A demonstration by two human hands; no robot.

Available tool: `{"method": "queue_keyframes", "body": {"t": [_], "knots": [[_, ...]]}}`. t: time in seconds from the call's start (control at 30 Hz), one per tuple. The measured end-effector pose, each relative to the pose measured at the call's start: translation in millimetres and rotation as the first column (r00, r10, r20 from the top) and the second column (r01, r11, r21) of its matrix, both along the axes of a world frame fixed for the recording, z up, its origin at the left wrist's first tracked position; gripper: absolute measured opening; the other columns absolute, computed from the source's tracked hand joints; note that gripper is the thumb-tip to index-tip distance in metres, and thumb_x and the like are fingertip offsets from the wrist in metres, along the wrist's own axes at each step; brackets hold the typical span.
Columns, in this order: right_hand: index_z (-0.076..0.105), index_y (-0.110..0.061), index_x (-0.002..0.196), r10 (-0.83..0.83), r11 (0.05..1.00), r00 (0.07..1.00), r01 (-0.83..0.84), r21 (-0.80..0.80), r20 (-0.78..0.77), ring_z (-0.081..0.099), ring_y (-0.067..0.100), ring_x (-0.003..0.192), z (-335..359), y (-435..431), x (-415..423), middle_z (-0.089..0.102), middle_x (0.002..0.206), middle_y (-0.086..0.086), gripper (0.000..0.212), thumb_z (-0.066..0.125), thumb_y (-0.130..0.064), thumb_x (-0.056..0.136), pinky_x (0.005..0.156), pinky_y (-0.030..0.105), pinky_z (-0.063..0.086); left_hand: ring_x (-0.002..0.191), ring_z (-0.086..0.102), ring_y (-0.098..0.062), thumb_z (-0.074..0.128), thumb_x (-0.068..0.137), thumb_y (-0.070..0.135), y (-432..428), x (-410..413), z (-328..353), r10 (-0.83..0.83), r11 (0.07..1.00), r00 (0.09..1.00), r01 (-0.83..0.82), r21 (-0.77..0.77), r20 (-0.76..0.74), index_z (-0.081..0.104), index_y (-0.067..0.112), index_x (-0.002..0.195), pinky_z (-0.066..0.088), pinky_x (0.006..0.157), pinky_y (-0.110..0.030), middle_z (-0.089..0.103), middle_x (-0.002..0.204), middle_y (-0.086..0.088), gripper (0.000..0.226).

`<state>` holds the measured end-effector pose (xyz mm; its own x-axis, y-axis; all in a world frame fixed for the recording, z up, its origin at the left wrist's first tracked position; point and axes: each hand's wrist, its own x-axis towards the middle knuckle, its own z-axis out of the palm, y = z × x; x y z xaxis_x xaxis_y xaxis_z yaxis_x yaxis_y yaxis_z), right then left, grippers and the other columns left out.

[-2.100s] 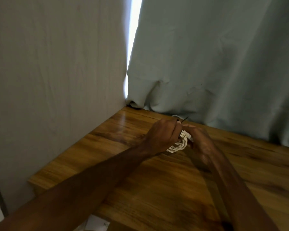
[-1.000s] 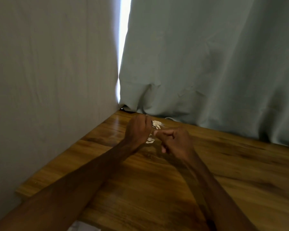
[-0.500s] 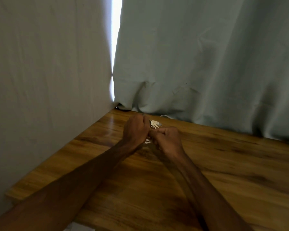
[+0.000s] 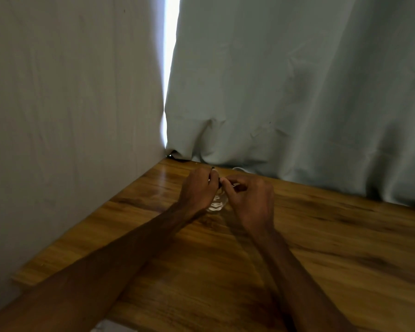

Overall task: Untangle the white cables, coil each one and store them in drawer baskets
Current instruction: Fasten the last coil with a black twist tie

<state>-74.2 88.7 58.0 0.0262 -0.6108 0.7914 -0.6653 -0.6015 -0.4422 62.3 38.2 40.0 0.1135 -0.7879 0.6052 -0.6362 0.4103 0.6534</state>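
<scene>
Both hands meet just above the wooden desk point(image 4: 321, 248), forearms reaching in from its near edge. The left hand point(image 4: 198, 191) curls its fingers round a small coil of white cable point(image 4: 216, 206), which shows blurred in the gap between the hands. The right hand point(image 4: 250, 202) pinches thumb and forefinger at the coil's top, beside a thin dark tip too small to identify. Beyond, a grey-green curtain point(image 4: 297, 92) hangs to the desk's far edge, with a pale wall point(image 4: 70, 104) on the left.

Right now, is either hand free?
No, the left hand and the right hand both grip the coiled white cable between them.
</scene>
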Motion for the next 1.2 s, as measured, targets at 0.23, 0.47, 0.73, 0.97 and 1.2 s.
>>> {"method": "queue_keyframes", "body": {"t": [0.23,0.47,0.73,0.97,1.2], "knots": [[0.080,-0.020,0.095,0.111,0.994,0.992,-0.111,0.006,0.066,0.072,0.003,0.073,-1.9,-5.7,-8.2,0.077,0.084,-0.010,0.012,0.072,-0.029,0.093,0.070,0.039,0.060,0.052,0.053,-0.008,0.045,0.108,0.020,5.4,-4.2,0.5,-0.209,0.977,0.968,0.212,0.003,-0.135,0.060,0.020,0.064,0.037,0.051,-0.021,0.059,0.059,0.004,0.047],[0.076,-0.007,0.096,0.205,0.953,0.873,-0.280,0.111,0.443,0.075,0.013,0.065,-2.1,-6.3,-9.3,0.077,0.079,0.002,0.013,0.082,-0.012,0.085,0.062,0.031,0.061,0.053,0.052,-0.007,0.048,0.107,0.022,5.1,-7.4,1.2,-0.242,0.970,0.954,0.240,-0.034,-0.178,0.060,0.018,0.065,0.039,0.053,-0.029,0.059,0.060,0.004,0.044],[0.064,0.002,0.105,0.204,0.903,0.722,-0.400,0.157,0.662,0.067,0.014,0.051,0.5,-7.0,-5.8,0.075,0.075,0.017,0.035,0.086,-0.010,0.080,0.044,0.023,0.049,0.061,0.055,-0.001,0.047,0.107,0.023,5.9,-10.2,3.3,-0.134,0.991,0.982,0.132,-0.023,-0.137,0.056,0.021,0.070,0.033,0.051,-0.015,0.057,0.067,0.005,0.038],[0.072,-0.002,0.085,0.206,0.878,0.697,-0.442,0.186,0.687,0.061,0.013,0.048,-0.3,-5.4,-9.2,0.073,0.065,0.010,0.016,0.085,-0.011,0.080,0.042,0.021,0.048,0.070,0.065,-0.014,0.051,0.105,0.023,4.9,-9.7,-0.7,-0.147,0.989,0.974,0.141,-0.048,-0.175,0.071,0.011,0.083,0.047,0.060,-0.029,0.070,0.077,-0.003,0.033],[0.076,0.002,0.089,0.231,0.893,0.728,-0.421,0.156,0.646,0.063,0.013,0.048,-0.8,-7.7,-8.6,0.074,0.070,0.017,0.010,0.081,-0.004,0.084,0.043,0.021,0.048,0.077,0.073,-0.013,0.060,0.098,0.018,-0.3,-8.3,-0.7,-0.264,0.964,0.934,0.249,-0.089,-0.243,0.082,0.014,0.091,0.053,0.065,-0.028,0.078,0.081,0.003,0.023]]}}
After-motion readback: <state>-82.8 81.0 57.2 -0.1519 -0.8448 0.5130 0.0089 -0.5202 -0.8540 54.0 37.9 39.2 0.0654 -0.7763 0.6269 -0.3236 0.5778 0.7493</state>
